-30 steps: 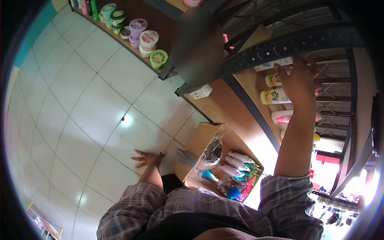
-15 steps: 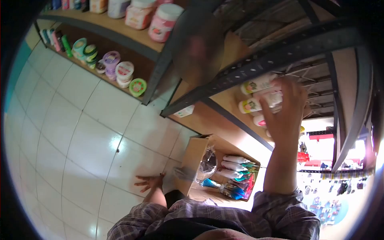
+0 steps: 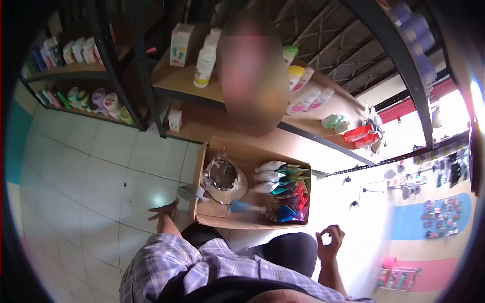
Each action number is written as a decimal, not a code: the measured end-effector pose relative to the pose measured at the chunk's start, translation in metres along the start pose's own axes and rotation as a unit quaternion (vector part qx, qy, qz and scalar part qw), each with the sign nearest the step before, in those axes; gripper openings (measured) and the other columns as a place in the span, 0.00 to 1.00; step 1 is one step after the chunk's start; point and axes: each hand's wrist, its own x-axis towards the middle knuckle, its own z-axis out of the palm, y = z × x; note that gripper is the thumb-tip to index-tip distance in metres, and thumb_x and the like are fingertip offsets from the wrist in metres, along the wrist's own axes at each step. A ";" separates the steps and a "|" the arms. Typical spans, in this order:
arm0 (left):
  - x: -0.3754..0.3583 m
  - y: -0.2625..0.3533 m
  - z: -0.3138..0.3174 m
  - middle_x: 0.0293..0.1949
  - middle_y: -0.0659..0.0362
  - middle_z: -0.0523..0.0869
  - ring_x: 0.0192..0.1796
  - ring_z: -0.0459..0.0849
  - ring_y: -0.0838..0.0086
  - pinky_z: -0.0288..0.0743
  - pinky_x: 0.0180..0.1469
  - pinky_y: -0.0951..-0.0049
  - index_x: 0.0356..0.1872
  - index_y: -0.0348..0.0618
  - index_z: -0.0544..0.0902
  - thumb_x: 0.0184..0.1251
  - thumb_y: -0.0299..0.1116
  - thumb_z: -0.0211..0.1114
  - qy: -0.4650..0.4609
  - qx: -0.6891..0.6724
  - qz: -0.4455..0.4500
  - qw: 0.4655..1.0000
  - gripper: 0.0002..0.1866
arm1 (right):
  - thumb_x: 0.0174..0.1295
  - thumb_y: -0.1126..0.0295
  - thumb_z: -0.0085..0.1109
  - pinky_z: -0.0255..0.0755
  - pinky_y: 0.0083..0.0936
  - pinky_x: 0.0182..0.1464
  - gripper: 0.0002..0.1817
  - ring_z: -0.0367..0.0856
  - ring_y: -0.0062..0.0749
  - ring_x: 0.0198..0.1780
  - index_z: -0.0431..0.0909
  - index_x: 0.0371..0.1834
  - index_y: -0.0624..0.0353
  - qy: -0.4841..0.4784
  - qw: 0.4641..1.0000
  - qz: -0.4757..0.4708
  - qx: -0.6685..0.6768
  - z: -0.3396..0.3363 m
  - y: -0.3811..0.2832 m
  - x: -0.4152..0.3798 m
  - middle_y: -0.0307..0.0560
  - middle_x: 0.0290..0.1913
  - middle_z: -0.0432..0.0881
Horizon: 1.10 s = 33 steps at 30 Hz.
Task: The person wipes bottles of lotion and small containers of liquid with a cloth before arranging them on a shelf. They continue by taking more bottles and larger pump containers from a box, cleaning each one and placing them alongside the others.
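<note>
My left hand (image 3: 164, 212) is spread above the floor tiles, left of an open cardboard box (image 3: 252, 223), and holds nothing. On the other side of the box my right hand (image 3: 330, 242) hovers near my knee; its fingers are loosely curled but apart, with nothing visible in them. Inside the box sit several white pouches (image 3: 269, 177), a blue-capped item (image 3: 246, 207), bright blue and red packs (image 3: 289, 212), and a round dark-topped thing in clear plastic (image 3: 222, 175). Behind it, a shelf (image 3: 212, 92) carries a white bottle with a yellow base (image 3: 204, 68) and pink-labelled bottles (image 3: 309, 101).
A small white carton (image 3: 175, 120) stands on the lower shelf, a taller carton (image 3: 181, 45) above. Red packs (image 3: 360, 134) lie at the upper shelf's right end. Another rack (image 3: 76, 73) with jars is at far left. Black metal uprights (image 3: 144, 76) frame the shelves.
My right hand has left the bottles on the shelf and come down to the right of the box. The view has turned toward the shelf's right end. My left hand remains spread, low beside the box.
</note>
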 end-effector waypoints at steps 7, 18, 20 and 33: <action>-0.097 0.100 -0.058 0.19 0.64 0.82 0.25 0.80 0.74 0.71 0.34 0.65 0.22 0.47 0.84 0.53 0.63 0.69 -0.028 -0.243 0.410 0.879 0.27 | 0.45 0.80 0.68 0.69 0.30 0.40 0.13 0.77 0.38 0.37 0.77 0.35 0.62 0.219 0.962 -0.033 0.157 0.022 0.132 0.025 0.47 0.35 0.80; -0.261 0.253 -0.274 0.48 0.49 0.87 0.52 0.85 0.62 0.78 0.54 0.65 0.55 0.40 0.82 0.61 0.38 0.70 0.184 -0.142 0.693 0.682 0.22 | 0.64 0.66 0.66 0.71 0.30 0.39 0.10 0.77 0.37 0.42 0.78 0.39 0.61 0.323 0.922 0.012 -0.214 -0.242 0.374 0.040 0.47 0.43 0.80; -0.257 0.244 -0.268 0.53 0.48 0.84 0.56 0.82 0.61 0.75 0.59 0.63 0.56 0.42 0.80 0.59 0.37 0.72 0.205 -0.104 0.675 0.701 0.24 | 0.63 0.66 0.66 0.73 0.31 0.40 0.11 0.78 0.38 0.43 0.77 0.39 0.61 0.339 0.918 -0.062 -0.198 -0.225 0.355 0.089 0.49 0.44 0.79; -0.302 0.382 -0.295 0.60 0.44 0.76 0.60 0.77 0.49 0.72 0.62 0.59 0.60 0.45 0.76 0.58 0.35 0.69 0.330 -0.078 0.812 0.474 0.27 | 0.47 0.71 0.70 0.71 0.38 0.50 0.13 0.77 0.49 0.47 0.77 0.33 0.62 0.143 0.926 -0.230 0.263 -0.014 -0.040 0.229 0.54 0.44 0.75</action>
